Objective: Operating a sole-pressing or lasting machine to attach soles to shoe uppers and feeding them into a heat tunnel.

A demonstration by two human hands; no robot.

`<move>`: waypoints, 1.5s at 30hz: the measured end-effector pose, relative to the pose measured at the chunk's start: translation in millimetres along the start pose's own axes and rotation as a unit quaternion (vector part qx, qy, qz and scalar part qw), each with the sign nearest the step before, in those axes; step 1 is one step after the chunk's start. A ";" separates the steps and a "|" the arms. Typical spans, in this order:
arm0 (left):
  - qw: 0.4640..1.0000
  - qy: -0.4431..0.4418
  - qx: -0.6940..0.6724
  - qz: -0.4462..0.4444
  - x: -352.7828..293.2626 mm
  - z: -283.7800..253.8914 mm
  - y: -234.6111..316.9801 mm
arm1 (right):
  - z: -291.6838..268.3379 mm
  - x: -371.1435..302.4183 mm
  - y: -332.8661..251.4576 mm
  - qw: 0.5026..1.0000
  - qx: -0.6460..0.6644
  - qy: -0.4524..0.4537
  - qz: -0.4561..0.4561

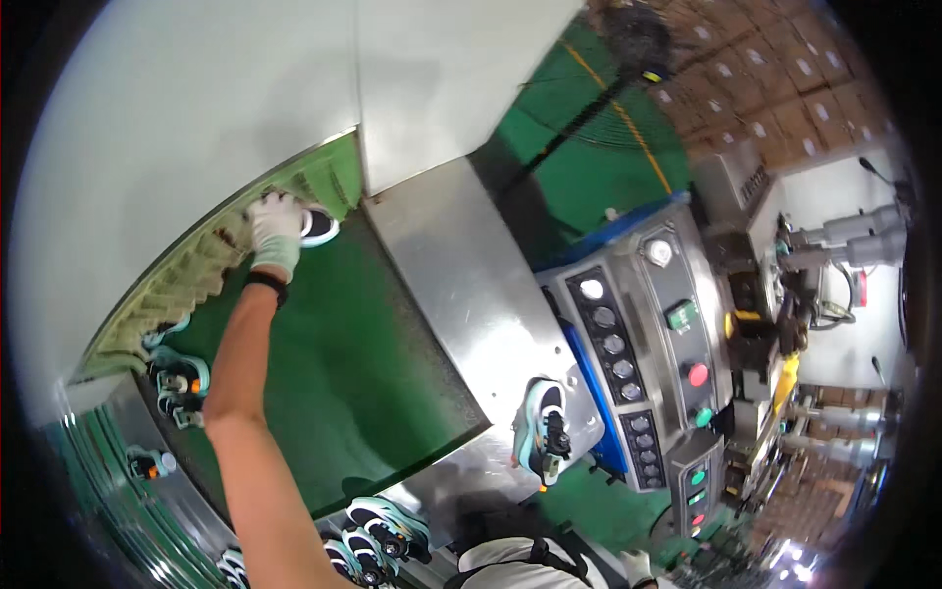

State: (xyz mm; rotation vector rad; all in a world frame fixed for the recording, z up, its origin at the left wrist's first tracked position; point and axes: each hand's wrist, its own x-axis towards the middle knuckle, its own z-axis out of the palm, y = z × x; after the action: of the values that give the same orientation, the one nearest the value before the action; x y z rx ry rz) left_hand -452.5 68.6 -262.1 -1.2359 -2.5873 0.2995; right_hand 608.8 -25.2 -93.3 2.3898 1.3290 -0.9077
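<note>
The left hand grasps one shoe on the green belt, beside one fringed curtain; one dark-laced shoe rests on the steel tabletop. The right hand's state I cannot tell.

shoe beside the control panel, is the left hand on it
No, the left hand is at another shoe, well away from the control panel.

Black-and-white shoe, partly hidden, on a green belt, beside green curtain strips
</note>
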 end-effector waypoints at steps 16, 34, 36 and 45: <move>0.839 -0.262 -0.443 0.175 -292.9 -277.5 192.4 | 7.8 -13.2 -237.6 0.924 0.167 -0.152 -0.310; 0.569 -0.173 -0.769 0.234 -206.6 -539.0 455.8 | -163.0 24.8 -242.4 0.516 0.679 -0.432 -0.294; 0.613 -0.132 -0.750 0.210 -193.7 -545.9 473.4 | -169.0 38.0 -219.0 0.489 0.728 -0.382 -0.290; 0.664 -0.069 -0.700 0.254 -51.0 -546.1 546.9 | -186.8 43.3 -215.8 0.417 0.794 -0.308 -0.318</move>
State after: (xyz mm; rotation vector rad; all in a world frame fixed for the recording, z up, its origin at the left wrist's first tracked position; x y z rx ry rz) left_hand 150.9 406.6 86.7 -2.3251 -2.2169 -1.9353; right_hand 519.5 215.4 39.0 1.0614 0.8539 -4.1033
